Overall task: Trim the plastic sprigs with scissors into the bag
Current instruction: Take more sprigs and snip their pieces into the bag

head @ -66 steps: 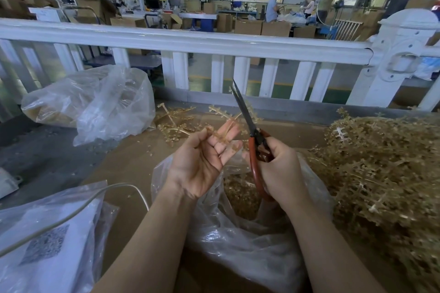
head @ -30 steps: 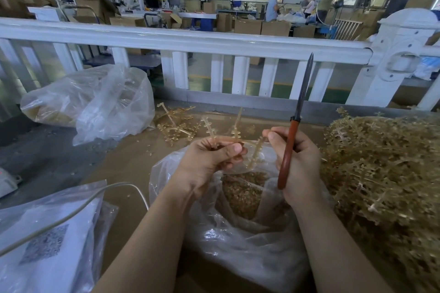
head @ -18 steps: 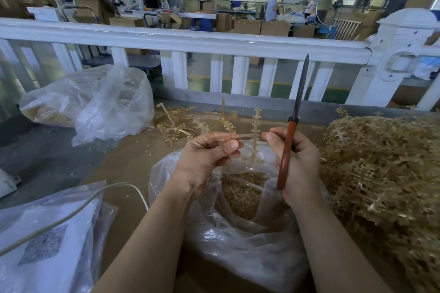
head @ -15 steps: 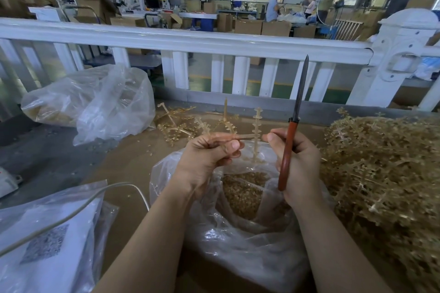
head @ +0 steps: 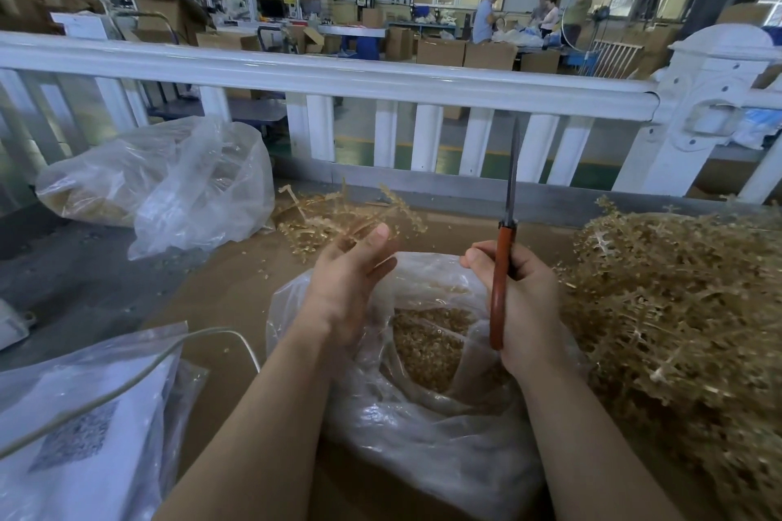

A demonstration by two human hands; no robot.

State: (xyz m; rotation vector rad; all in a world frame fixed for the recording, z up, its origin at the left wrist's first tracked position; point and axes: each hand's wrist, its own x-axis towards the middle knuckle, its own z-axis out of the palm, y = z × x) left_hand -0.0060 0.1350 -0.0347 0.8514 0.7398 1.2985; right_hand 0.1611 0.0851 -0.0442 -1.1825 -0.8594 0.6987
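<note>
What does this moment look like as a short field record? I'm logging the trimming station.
left hand: open above the bag, fingers toward a blurred sprig
right hand: grips scissors, blades closed, pointing up
bag: open, trimmed bits inside
untrimmed pile: right of the bag
second bag: far left

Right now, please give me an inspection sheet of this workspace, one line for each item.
Surface: brown table, small bits scattered.
Job's things: open bag holds trimmed pieces; scissors blades up; untrimmed sprigs pile.
Clutter: second clear bag; loose sprig scraps; printed packet.
Hands: left hand open over bag; right hand grips scissors.
Cables: white cord across packet.
Surroundings: white railing; workers, cartons beyond.
</note>
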